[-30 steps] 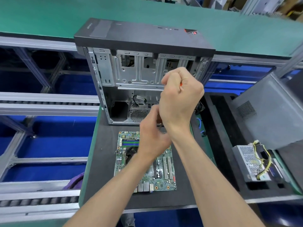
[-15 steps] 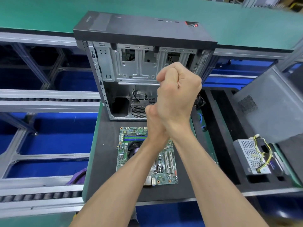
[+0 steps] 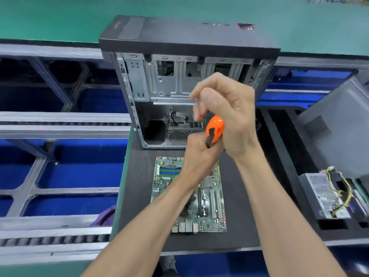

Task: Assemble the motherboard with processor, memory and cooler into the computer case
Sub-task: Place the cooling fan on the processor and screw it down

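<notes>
Fingers point(image 3: 201, 96) of right hand now uncurled, exposing orange handle point(image 3: 215, 127).

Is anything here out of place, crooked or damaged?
Nothing stands out. The motherboard lies flat on the black mat, before the open computer case. The left hand grips an orange-handled screwdriver; the right hand is loosely curled above it.
</notes>
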